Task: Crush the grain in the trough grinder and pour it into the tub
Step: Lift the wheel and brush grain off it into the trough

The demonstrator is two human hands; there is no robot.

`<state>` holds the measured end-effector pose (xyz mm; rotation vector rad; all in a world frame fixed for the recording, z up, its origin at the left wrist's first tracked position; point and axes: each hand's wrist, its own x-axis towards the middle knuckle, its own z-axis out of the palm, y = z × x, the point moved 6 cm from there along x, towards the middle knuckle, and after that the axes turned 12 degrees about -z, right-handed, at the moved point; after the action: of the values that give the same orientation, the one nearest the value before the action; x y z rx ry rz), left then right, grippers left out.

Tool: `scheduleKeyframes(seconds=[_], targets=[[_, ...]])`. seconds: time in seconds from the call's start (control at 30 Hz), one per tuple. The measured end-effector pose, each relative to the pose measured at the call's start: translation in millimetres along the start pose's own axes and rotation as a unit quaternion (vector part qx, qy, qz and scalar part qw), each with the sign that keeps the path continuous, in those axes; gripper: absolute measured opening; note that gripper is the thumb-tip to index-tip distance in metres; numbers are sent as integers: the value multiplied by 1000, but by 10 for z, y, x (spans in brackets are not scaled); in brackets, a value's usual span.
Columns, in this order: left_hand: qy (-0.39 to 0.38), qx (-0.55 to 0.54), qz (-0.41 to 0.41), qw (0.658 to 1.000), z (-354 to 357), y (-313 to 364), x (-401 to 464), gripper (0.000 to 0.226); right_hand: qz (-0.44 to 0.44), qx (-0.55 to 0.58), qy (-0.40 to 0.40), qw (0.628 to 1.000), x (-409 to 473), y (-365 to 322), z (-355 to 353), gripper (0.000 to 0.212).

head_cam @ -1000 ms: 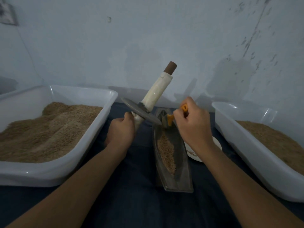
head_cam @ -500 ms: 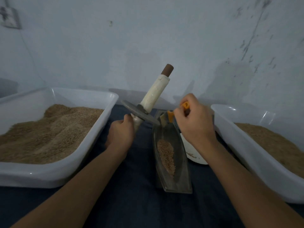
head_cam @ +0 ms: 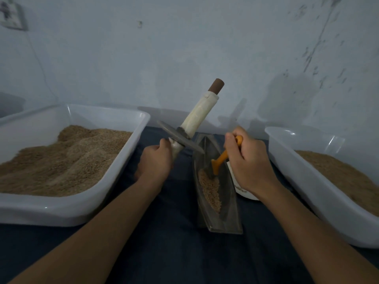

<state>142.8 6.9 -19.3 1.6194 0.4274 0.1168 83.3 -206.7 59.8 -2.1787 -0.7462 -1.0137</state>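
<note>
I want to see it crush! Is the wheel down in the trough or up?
Up. The left hand holds the wheel tilted in the air, beside the trough, above the grain.

A pale blue-grey painted wall (head_cam: 184,48) fills the upper half of the view, lit dimly and evenly, with soft shadows lying low on it near the counter. Dark flecks and scuffs (head_cam: 320,37) run in a slanting streak across its upper right part, a small dark mark (head_cam: 139,23) sits near the top centre, and a pale switch or socket plate (head_cam: 11,16) hangs at the top left with a thin cable (head_cam: 39,64) trailing down from it. The counter (head_cam: 164,253) is covered in a dark blue cloth.
</note>
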Motion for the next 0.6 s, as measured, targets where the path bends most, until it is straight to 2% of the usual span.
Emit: scheduleKeyframes(seconds=[0.1,0.37,0.6], targets=[[-2,8,4,1000,1,-5,-5,57,2,6,11,1000,12,-38,-117,38],[5,29,15,999,20,-14,-12,45,-6,-1,113,994,162,-175,-488,47],[3,39,28,999,28,-32,18,50,-3,8,128,992,139,-390,-499,57]])
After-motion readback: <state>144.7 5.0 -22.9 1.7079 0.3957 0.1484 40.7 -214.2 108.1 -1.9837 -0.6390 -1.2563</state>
